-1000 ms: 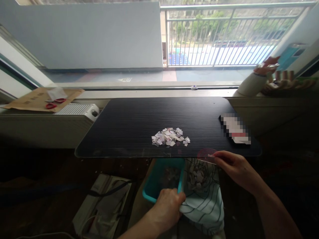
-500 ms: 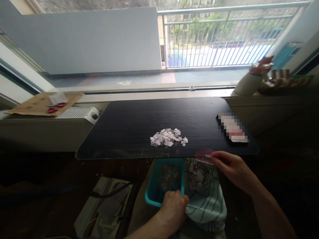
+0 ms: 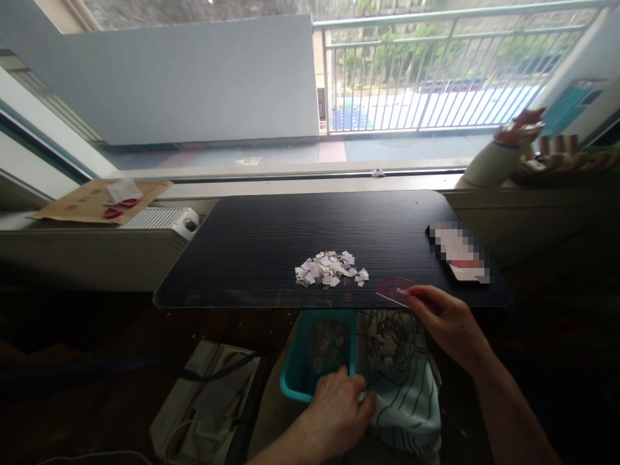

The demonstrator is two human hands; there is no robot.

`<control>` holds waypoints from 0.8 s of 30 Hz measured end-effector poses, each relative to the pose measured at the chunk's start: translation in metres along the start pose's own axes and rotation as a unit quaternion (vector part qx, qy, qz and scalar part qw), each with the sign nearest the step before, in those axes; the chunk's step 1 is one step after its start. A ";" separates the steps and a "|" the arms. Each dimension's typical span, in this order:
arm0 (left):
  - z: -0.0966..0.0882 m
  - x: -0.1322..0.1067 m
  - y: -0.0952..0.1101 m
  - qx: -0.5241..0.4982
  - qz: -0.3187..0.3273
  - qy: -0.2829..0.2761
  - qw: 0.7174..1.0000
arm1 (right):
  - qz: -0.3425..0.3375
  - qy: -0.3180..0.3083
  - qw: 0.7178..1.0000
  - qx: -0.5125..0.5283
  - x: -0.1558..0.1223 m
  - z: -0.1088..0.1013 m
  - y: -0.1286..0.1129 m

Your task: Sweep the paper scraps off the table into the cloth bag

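Observation:
My right hand (image 3: 443, 316) pinches a pink see-through protractor (image 3: 391, 290) by its right end, just over the table's front edge. A small pale scrap shows at the fingertips. My left hand (image 3: 336, 403) straddles the near right rim of a turquoise plastic bin (image 3: 289, 381), fingers on the inside and thumb on the outer side; its grip looks loose and is partly hidden. Paper scraps and clear bits (image 3: 329, 345) lie in the bin. Beside it, a light striped cloth bag (image 3: 411, 410) holds more paper scraps (image 3: 387, 339). A pile of small cut paper pieces (image 3: 329, 268) lies on the black table (image 3: 271, 226).
A phone-like object (image 3: 460, 252), its screen blurred out, lies at the table's right. On the left ledge are a brown envelope (image 3: 72, 203) and red-handled scissors (image 3: 113, 212). A white vase (image 3: 489, 161) stands right on the sill. An open box (image 3: 208, 394) sits low left.
My right hand has raised the protractor slightly, over the table edge. The fingers of my left hand have spread from a tighter fist at the bin's rim. The view has shifted a little.

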State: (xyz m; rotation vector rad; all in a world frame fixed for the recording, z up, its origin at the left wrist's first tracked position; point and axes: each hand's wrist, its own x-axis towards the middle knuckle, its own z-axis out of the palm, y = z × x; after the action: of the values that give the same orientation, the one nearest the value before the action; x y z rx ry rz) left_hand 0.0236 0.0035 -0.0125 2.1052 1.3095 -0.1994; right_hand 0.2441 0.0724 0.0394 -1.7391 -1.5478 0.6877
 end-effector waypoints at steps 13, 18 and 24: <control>-0.001 0.008 0.009 0.005 -0.069 0.006 0.998 | -0.013 0.023 0.999 0.027 -0.009 0.003 0.016; -0.007 0.001 0.012 0.042 -0.064 -0.010 0.997 | -0.015 0.021 0.999 0.038 -0.013 0.001 0.017; -0.001 -0.004 0.001 0.056 0.032 -0.036 0.997 | -0.036 0.025 0.999 0.021 -0.013 0.000 0.011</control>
State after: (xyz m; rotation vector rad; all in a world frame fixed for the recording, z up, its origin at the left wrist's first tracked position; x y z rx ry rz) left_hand 0.0224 0.0009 -0.0098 2.2092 1.2113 -0.3260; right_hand 0.2494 0.0595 0.0301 -1.6493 -1.5440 0.6322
